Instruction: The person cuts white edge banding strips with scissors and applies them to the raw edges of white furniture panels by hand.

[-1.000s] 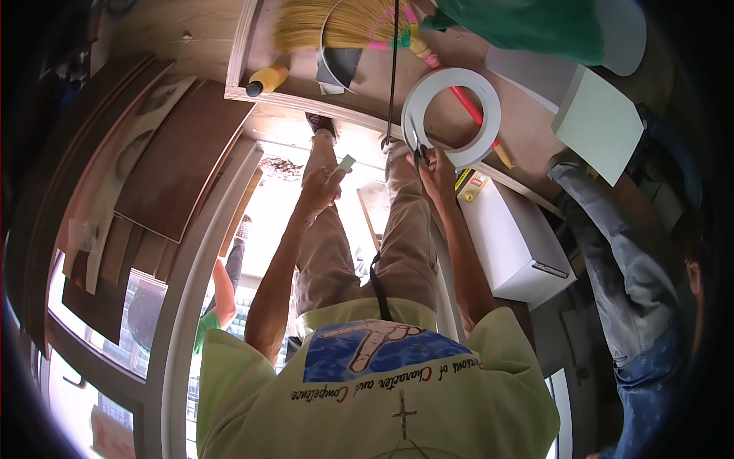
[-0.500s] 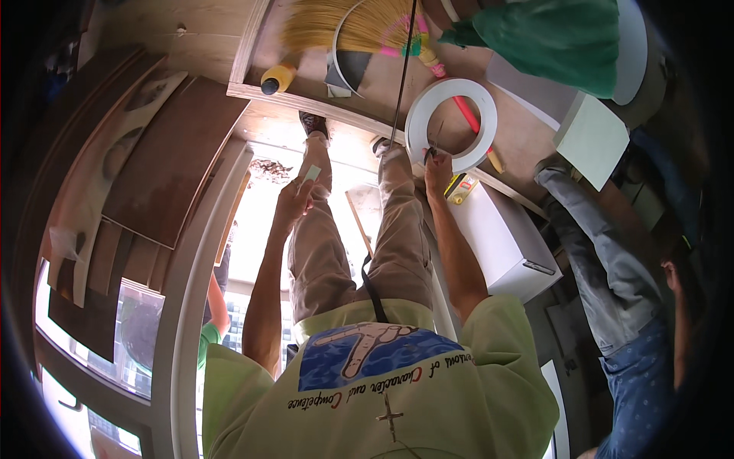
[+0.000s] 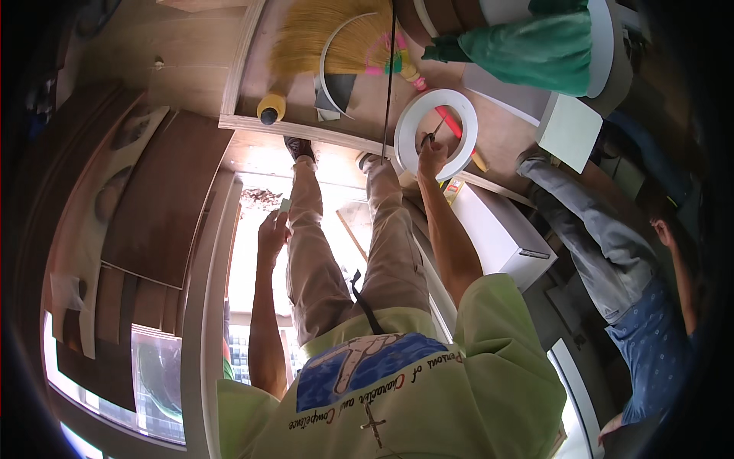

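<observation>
My left hand (image 3: 272,236) is raised beside my left leg, its fingers closed on a small pale flat piece (image 3: 285,205). Farther forward and to the right, my right hand (image 3: 433,159) grips dark-handled scissors (image 3: 430,139), their thin blades pointing away from me. Behind the scissors lies a flat white ring (image 3: 404,130), which looks like a coil of strip. The right hand overlaps the ring's near edge; whether they touch I cannot tell. A red stick (image 3: 449,122) shows through the ring's opening.
A wooden ledge (image 3: 321,136) crosses ahead, with a straw broom (image 3: 310,34), a yellow bottle (image 3: 272,105) and a green cloth (image 3: 527,53) beyond it. Brown boards (image 3: 157,206) lean at left. A white box (image 3: 501,237) stands right, near another person (image 3: 604,245).
My right hand has moved forward with the scissors, now overlapping the white ring. My left hand has shifted left and nearer with the pale piece. The whole view has shifted slightly.
</observation>
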Tool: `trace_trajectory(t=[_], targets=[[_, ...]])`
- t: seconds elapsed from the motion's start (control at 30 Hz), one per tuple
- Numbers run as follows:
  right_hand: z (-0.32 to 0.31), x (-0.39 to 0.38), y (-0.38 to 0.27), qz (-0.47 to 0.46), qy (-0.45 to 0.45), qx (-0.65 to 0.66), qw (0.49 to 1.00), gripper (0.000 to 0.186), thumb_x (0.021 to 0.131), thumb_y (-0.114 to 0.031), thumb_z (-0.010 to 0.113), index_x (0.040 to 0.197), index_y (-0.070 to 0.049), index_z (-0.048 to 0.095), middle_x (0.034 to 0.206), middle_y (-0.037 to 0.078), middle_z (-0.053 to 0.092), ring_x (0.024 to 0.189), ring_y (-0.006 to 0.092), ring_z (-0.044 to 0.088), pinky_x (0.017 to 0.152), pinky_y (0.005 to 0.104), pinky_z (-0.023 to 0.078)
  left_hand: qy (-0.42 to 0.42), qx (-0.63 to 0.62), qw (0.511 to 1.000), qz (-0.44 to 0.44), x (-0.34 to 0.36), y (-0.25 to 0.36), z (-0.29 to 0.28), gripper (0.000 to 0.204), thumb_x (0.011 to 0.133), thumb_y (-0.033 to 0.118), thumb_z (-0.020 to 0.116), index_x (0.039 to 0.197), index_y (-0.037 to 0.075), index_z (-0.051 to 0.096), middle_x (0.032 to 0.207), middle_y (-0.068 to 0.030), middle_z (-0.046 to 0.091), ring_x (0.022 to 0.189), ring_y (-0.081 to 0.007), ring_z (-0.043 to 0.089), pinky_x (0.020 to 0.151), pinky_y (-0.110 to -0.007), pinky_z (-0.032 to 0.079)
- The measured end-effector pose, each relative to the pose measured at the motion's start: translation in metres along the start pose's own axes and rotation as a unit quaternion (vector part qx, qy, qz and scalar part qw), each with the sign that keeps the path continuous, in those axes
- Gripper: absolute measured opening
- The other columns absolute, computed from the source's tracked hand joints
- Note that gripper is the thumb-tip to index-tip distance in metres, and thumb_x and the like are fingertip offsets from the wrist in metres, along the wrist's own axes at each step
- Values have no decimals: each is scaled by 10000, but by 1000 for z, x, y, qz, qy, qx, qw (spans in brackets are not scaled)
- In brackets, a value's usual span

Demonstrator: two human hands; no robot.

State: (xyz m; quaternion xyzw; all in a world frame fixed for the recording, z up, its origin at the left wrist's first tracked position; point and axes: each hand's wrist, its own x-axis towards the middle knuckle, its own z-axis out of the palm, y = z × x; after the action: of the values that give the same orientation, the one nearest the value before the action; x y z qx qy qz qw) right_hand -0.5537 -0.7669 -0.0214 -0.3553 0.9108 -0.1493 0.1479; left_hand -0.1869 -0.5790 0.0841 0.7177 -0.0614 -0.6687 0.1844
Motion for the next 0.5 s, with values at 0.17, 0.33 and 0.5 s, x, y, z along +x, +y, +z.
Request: trace_trajectory(t=[0.17, 0.33, 0.5], targets=[[-7, -17, -19, -93, -78, -12, 993, 360, 730, -320, 770, 806, -30, 571, 670, 99, 582, 627, 276, 583, 637, 405, 459, -1, -1, 1000, -8, 1, -10, -12, 377, 942, 308, 539, 1134, -14, 578, 548, 6, 518, 471, -49, 461, 446, -215, 365], [11, -2, -16, -111, -174, -19, 978, 338, 740, -256, 767, 795, -14, 537, 638, 96, 562, 604, 266, 615, 604, 404, 469, 2, 0, 1000, -14, 6, -25, -25, 370, 943, 315, 548, 1120, -8, 584, 550, -6, 535, 470, -55, 467, 449, -215, 368], [-6, 14, -31, -101, -327, 47, 939, 214, 805, -171, 687, 842, -26, 534, 691, 118, 590, 658, 273, 634, 613, 374, 494, 10, 19, 1000, -16, 7, -28, -31, 343, 946, 301, 535, 1104, 4, 602, 550, -4, 537, 472, -55, 474, 451, -215, 370]])
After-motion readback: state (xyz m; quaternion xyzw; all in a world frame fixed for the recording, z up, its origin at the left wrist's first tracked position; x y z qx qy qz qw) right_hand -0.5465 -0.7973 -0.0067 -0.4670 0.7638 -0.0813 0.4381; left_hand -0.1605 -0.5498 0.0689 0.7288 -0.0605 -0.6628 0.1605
